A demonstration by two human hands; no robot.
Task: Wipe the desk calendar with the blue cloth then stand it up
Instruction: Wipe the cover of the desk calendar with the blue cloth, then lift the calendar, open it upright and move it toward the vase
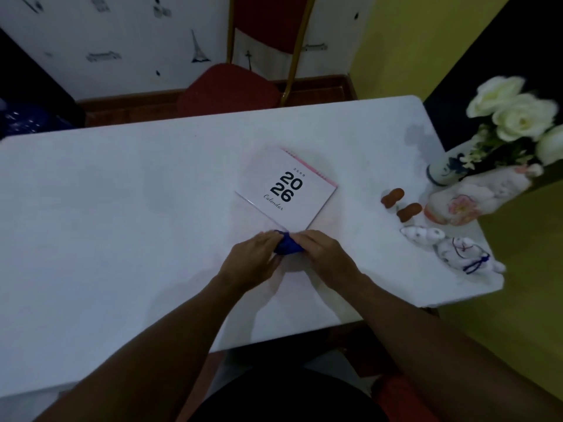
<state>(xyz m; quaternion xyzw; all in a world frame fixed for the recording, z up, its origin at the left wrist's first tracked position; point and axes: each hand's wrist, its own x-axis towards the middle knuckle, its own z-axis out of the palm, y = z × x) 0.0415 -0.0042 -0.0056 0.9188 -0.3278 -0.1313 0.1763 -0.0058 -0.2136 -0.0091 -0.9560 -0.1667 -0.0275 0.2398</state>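
Note:
The desk calendar (286, 187), pale pink with "2026 Calendar" printed on its cover, lies flat and turned at an angle in the middle of the white table (122, 208). Just in front of its near corner, the blue cloth (286, 245) is bunched up on the table. My left hand (251, 258) grips the cloth from the left, and my right hand (323, 251) grips it from the right. Most of the cloth is hidden between my fingers. Neither hand touches the calendar.
At the table's right end stand a vase of white flowers (451, 169), a floral ceramic piece (475, 199), two small brown figures (400, 205) and white cloth rabbits (451, 246). A red chair (231, 86) stands beyond the far edge.

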